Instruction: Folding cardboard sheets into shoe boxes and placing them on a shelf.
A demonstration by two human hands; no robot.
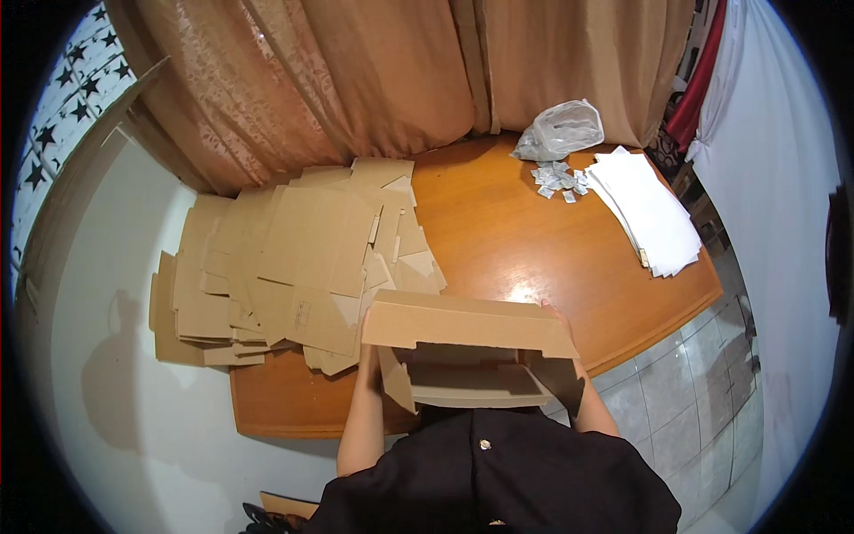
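Two hands hold one cardboard box (467, 351) just above the near edge of the table (534, 240), close to the person's chest. Going left to right: big pile of flat cardboard sheets (294, 258) covers the table's left part, some overhanging its left edge. Left hand (369, 343) is at the box's left side, mostly hidden behind a flap, so can't tell if fingers are spread or curled. Box is half-folded, top flap facing up, inner panels in shadow. Right hand (559, 313) grips the box's upper right corner, fingertips curled over the edge. Further right & back: clear plastic bag (560, 129) w/ small grey packets (559, 181) scattered just beside it, then stack of white sheets (648, 214) near the table's right edge.
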